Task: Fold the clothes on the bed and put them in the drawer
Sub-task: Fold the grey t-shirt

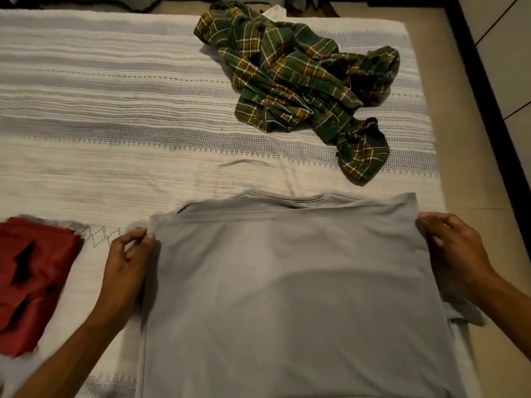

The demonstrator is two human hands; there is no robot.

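Note:
A grey T-shirt point(290, 282) lies spread on the bed's near edge, its lower part folded up over the collar end. My left hand point(126, 262) pinches the folded edge's left corner. My right hand point(457, 251) grips the right corner. A crumpled green plaid shirt point(298, 84) lies farther back on the right. A folded red garment point(31, 280) rests at the left near edge.
The bed point(100, 116) wears a white and grey striped cover. Its right edge borders a beige floor point(471, 110) with a dark frame strip point(488, 90). A bit of white cloth point(277, 12) peeks out behind the plaid shirt.

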